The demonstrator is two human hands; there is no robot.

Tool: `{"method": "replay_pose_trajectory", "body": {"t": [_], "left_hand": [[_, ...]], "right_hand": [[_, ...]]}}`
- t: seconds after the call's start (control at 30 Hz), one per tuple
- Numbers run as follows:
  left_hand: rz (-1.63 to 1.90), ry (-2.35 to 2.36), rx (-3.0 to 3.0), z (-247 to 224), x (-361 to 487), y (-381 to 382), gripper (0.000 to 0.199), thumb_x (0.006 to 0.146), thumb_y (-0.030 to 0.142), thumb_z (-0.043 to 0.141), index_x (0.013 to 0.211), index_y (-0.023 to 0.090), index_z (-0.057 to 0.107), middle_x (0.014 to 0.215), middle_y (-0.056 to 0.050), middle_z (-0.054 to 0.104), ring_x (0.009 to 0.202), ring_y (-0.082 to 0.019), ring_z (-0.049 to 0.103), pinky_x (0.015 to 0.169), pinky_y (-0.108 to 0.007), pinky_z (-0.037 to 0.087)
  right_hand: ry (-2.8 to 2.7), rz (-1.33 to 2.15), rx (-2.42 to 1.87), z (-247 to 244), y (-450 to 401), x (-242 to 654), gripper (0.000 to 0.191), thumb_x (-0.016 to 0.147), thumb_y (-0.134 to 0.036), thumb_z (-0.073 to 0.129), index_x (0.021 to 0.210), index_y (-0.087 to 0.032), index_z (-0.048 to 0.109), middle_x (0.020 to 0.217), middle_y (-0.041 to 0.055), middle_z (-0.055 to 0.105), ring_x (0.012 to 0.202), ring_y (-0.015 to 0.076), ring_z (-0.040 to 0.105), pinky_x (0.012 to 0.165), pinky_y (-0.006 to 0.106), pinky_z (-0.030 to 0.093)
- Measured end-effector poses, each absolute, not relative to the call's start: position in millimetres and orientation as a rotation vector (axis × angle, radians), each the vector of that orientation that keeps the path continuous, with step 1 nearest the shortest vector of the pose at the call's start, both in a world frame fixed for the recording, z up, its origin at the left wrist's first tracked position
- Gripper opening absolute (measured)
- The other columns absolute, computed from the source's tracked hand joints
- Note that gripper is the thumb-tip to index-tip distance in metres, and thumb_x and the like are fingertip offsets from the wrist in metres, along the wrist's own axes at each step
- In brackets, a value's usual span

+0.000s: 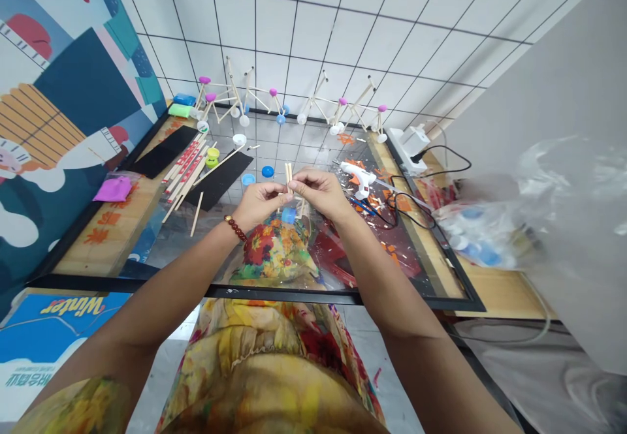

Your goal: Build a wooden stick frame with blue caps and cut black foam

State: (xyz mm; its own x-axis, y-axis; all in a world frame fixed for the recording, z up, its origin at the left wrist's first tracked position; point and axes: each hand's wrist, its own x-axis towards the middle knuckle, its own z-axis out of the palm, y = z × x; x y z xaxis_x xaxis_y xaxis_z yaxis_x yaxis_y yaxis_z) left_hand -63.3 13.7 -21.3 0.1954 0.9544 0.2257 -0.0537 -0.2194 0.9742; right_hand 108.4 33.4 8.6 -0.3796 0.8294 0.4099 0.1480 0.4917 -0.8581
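My left hand (262,204), with a beaded bracelet on its wrist, pinches at the lower part of some short pale wooden sticks (288,171) over the middle of the glass tabletop (304,147). From the other side, my right hand (321,189) closes thumb and fingers on the same sticks, which stand roughly upright side by side. The fingers hide their lower ends. Just below the hands shows a blue bottle cap (289,215). Beyond my left hand lie a dark blue cap (267,171) and a light blue cap (249,179).
A white glue gun (360,178) with its cable lies right, among scraps. Wooden chopsticks (196,214) and red-and-white wrapped ones (183,160) lie left on black sheets (223,183). Stick-and-cap models (235,94) line the back. A power strip (409,150) stands at the right edge.
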Motion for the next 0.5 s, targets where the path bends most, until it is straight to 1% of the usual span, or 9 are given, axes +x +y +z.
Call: {"method": "replay_pose_trajectory", "body": {"t": [0.1, 0.3, 0.4, 0.5], "left_hand": [[1.267, 0.956, 1.457, -21, -63, 14, 0.023, 0.063, 0.037, 0.08, 0.073, 0.017, 0.074, 0.074, -0.004, 0.073, 0.069, -0.016, 0.064, 0.072, -0.03, 0.052], [1.312, 1.07, 1.559, -12, -64, 10, 0.014, 0.064, 0.03, 0.079, 0.066, 0.017, 0.073, 0.07, -0.005, 0.073, 0.068, -0.017, 0.065, 0.07, -0.03, 0.052], [1.264, 1.056, 1.546, -10, -65, 10, 0.019, 0.062, 0.032, 0.081, 0.068, 0.015, 0.074, 0.069, -0.004, 0.072, 0.065, -0.016, 0.063, 0.066, -0.029, 0.052], [1.187, 0.975, 1.5, -12, -65, 12, 0.033, 0.055, 0.034, 0.084, 0.08, 0.014, 0.075, 0.075, -0.005, 0.073, 0.067, -0.017, 0.064, 0.065, -0.029, 0.052]], "right_hand": [[-1.837, 0.928, -0.803, 11, 33, 108, 0.032, 0.078, -0.051, 0.068, 0.073, -0.02, 0.069, 0.074, 0.0029, 0.062, 0.071, 0.0162, 0.055, 0.07, 0.031, 0.044], [-1.869, 0.966, -0.763, 12, 32, 109, 0.031, 0.079, -0.052, 0.067, 0.076, -0.021, 0.071, 0.077, 0.0034, 0.064, 0.073, 0.0166, 0.056, 0.071, 0.031, 0.044], [-1.859, 0.966, -0.737, 12, 33, 109, 0.03, 0.079, -0.051, 0.068, 0.076, -0.021, 0.072, 0.076, 0.0033, 0.063, 0.072, 0.0165, 0.056, 0.071, 0.031, 0.044], [-1.845, 0.949, -0.725, 11, 34, 110, 0.029, 0.079, -0.049, 0.069, 0.075, -0.02, 0.072, 0.076, 0.0031, 0.064, 0.072, 0.016, 0.056, 0.07, 0.03, 0.044]]}}
